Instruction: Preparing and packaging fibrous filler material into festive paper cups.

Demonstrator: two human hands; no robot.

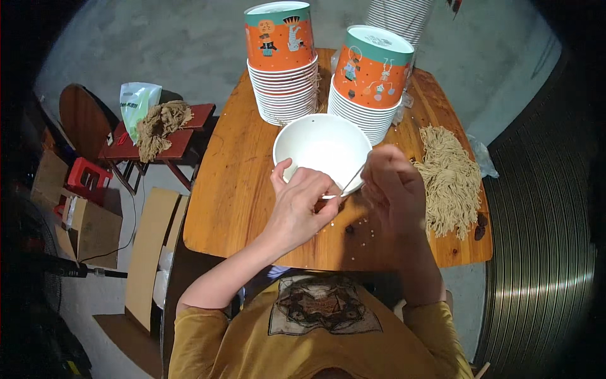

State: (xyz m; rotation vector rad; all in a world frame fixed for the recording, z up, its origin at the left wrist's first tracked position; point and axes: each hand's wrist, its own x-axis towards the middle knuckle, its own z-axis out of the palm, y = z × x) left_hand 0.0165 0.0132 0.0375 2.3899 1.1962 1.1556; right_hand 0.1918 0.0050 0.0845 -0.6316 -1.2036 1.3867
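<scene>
A white paper bucket (312, 140) stands mouth up at the table's middle, with a small dark hole near its far rim. My left hand (300, 201) lies over its near rim, thumb and forefinger closed on the edge, the little finger raised. From that pinch a thin cord (352, 180) runs up to my right hand (394, 186), which is closed on its other end just right of the bucket. Part of my right fingers is in shadow. To the right lies a bundle of beige cords (449, 183).
Two stacks of upturned paper buckets, orange and teal printed, stand behind: a left stack (281, 63) and a right stack (369, 76). Small pale bits dot the wooden table (233, 189). Leftward, a red bench (199, 117) holds more cord (161, 126); cardboard (148, 246) stands by the table.
</scene>
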